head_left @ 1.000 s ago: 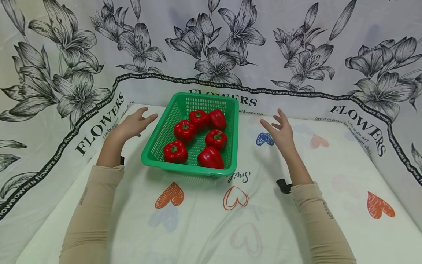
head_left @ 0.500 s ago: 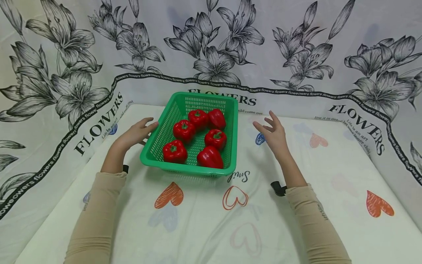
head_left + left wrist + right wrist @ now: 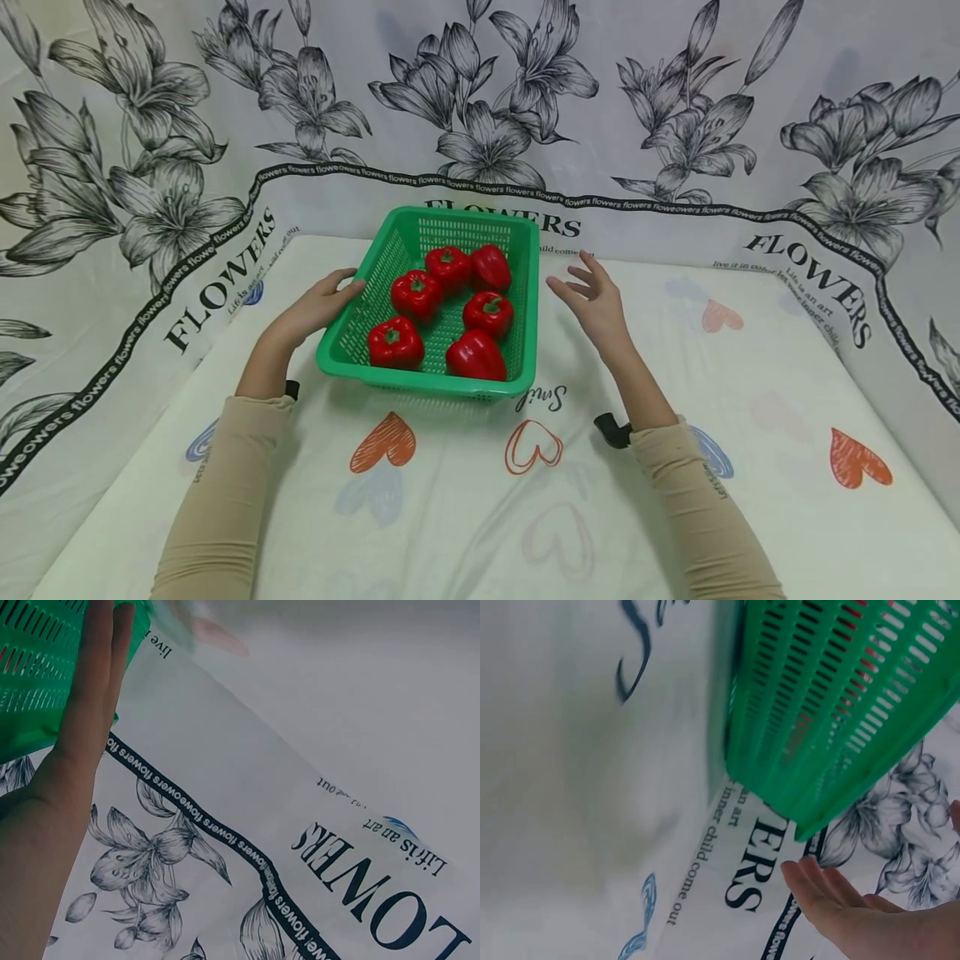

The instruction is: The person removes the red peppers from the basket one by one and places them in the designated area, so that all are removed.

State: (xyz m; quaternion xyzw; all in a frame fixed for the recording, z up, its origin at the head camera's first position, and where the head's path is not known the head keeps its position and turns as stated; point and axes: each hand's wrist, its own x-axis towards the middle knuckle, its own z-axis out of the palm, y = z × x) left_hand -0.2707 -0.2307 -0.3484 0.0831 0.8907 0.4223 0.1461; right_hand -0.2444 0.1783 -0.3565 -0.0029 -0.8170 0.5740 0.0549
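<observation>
From the head view, a green basket [image 3: 442, 382] sits on the cloth-covered counter [image 3: 450, 533] with six red peppers [image 3: 416, 296] inside. The left hand [image 3: 318, 302] is at its left rim, thumb against the edge; the right hand [image 3: 596, 308], fingers spread, is just beside the right side – apart from it. In the left wrist view, straight fingers lie close together along the basket's slotted wall. The right wrist view shows loosely extended fingers – a gap separates them from the basket's corner.
</observation>
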